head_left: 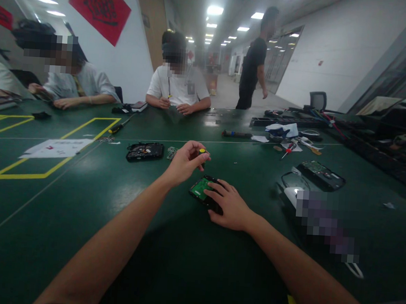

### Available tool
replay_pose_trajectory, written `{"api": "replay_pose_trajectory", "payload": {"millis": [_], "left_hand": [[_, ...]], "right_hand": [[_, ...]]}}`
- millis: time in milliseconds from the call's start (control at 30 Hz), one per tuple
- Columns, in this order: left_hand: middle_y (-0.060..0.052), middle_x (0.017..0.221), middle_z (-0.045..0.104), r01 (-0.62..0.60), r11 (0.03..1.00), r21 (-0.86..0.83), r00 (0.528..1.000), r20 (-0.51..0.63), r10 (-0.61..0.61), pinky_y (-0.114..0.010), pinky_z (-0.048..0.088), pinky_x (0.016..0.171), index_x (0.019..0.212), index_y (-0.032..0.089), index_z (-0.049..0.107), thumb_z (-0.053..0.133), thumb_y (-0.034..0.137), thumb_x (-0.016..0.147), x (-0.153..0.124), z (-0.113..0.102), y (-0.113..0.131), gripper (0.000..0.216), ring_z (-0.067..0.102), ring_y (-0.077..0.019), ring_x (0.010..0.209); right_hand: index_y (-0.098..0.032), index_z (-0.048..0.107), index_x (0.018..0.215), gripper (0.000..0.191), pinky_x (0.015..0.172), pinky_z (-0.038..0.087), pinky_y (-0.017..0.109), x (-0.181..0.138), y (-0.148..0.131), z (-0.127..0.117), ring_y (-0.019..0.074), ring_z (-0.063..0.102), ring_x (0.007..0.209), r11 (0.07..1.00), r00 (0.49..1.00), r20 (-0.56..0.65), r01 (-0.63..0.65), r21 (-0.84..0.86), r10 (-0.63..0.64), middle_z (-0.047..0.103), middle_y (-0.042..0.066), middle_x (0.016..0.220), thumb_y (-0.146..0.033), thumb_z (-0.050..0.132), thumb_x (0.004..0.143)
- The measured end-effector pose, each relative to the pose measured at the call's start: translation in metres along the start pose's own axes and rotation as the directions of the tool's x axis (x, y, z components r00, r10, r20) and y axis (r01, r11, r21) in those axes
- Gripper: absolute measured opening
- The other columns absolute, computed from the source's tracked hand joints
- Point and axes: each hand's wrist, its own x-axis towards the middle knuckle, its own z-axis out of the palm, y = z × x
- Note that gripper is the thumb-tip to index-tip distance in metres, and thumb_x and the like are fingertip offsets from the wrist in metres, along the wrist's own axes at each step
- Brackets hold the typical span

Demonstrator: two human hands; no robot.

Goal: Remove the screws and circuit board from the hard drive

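Note:
My left hand (185,163) is closed around the dark handle of a screwdriver (202,151), whose round yellow end faces up. The fingers and their angle hide most of its shaft. Just below it, a hard drive (198,187) lies on the table with its green circuit board facing up. My right hand (230,205) holds the drive from the right, fingers across the board and thumb at the near edge. Farther left lies an opened black hard drive (144,151), beside a small pile of screws (171,153).
Another drive (321,175) and a partly blurred pouch-like item (322,219) lie on the right. Behind them are a red screwdriver (287,152) and a dark cylinder (236,134). A yellow-black screwdriver (117,128) and paper (55,148) lie left. People sit across the green table (92,218).

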Motion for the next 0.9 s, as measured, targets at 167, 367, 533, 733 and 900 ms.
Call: {"api": "replay_pose_trajectory", "payload": {"millis": [167, 367, 533, 733, 900], "left_hand": [[-0.009, 0.111, 0.069, 0.058, 0.995, -0.086, 0.996, 0.065, -0.053, -0.028, 0.063, 0.071, 0.131, 0.021, 0.066, 0.064, 0.044, 0.1, -0.0001, 0.0005, 0.0003, 0.039, 0.067, -0.0218, 0.108], [-0.009, 0.107, 0.071, 0.037, 0.999, -0.033, 0.999, -0.024, -0.037, -0.028, 0.064, 0.068, 0.115, 0.017, 0.068, 0.073, 0.042, 0.094, 0.0007, -0.0004, -0.0031, 0.033, 0.068, -0.0192, 0.097], [-0.008, 0.104, 0.072, 0.008, 0.999, -0.035, 0.999, -0.035, -0.009, -0.022, 0.06, 0.058, 0.105, 0.018, 0.056, 0.081, 0.036, 0.087, -0.0003, 0.0046, -0.0027, 0.035, 0.07, -0.0194, 0.092], [-0.007, 0.105, 0.067, 0.062, 0.992, -0.11, 0.998, 0.034, -0.059, -0.025, 0.062, 0.063, 0.125, 0.02, 0.063, 0.07, 0.043, 0.096, -0.0017, 0.0049, 0.0004, 0.037, 0.068, -0.02, 0.099], [-0.009, 0.106, 0.068, 0.134, 0.967, -0.217, 0.99, 0.061, -0.124, -0.027, 0.063, 0.068, 0.117, 0.018, 0.071, 0.069, 0.047, 0.096, -0.0013, -0.0002, 0.0027, 0.036, 0.067, -0.0212, 0.102]], "right_hand": [[-0.027, 0.052, 0.153, 0.066, 0.118, 0.033, 0.064, -0.0001, -0.0012, -0.0025, 0.0421, 0.026, 0.154, 1.0, 1.0, 0.004, -0.002, 0.007, 0.002, 0.041, 0.01, 0.165, -0.047, 0.065, 0.091], [-0.026, 0.052, 0.153, 0.066, 0.118, 0.032, 0.065, -0.0005, -0.001, -0.0004, 0.0423, 0.026, 0.153, 1.0, 1.0, -0.006, 0.003, 0.004, -0.003, 0.042, 0.011, 0.164, -0.046, 0.065, 0.091], [-0.025, 0.052, 0.153, 0.067, 0.118, 0.032, 0.064, -0.0005, -0.0003, 0.0015, 0.0424, 0.027, 0.153, 1.0, 1.0, -0.013, 0.005, 0.0, -0.005, 0.042, 0.011, 0.165, -0.046, 0.065, 0.091], [-0.025, 0.052, 0.153, 0.066, 0.119, 0.032, 0.064, 0.0001, -0.0017, -0.0006, 0.0425, 0.027, 0.153, 1.0, 1.0, -0.002, 0.005, -0.004, -0.005, 0.042, 0.011, 0.165, -0.046, 0.064, 0.092], [-0.025, 0.052, 0.153, 0.066, 0.118, 0.033, 0.064, 0.0006, -0.0023, -0.0014, 0.0427, 0.027, 0.153, 1.0, 1.0, 0.002, 0.0, -0.004, 0.0, 0.042, 0.011, 0.165, -0.046, 0.065, 0.091]]}}
